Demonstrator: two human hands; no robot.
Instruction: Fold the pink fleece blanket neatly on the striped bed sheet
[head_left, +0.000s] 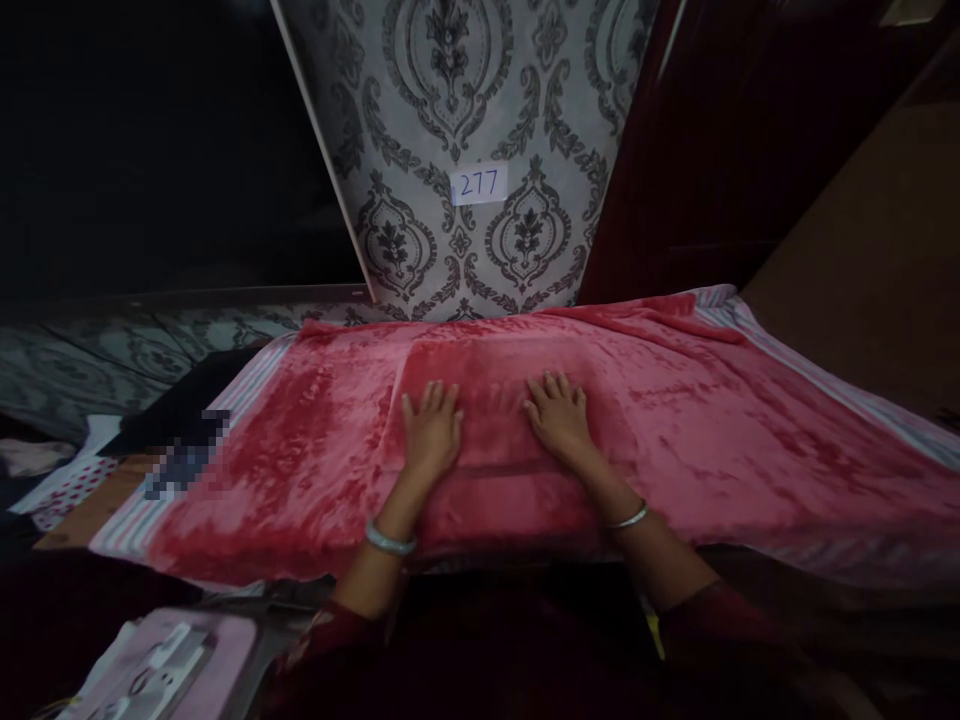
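A folded piece of red plush fabric (491, 440) lies at the middle of a larger red plush blanket (720, 430), which is spread over a table. My left hand (433, 425) rests palm down on the left part of the folded piece, its fingers spread. On the right part of it lies my right hand (559, 412), also flat with fingers apart. Both palms touch the cloth and neither grips it. Bracelets circle both wrists. Beneath the blanket, a striped cloth (259, 375) shows along the left and right edges.
Behind the table stands a patterned wall (457, 130) with a paper label (478, 184) reading 277. A large dark screen (150, 150) is at the left, a dark red door-like panel (712, 130) at the right. A pink item (225, 650) with small objects sits lower left.
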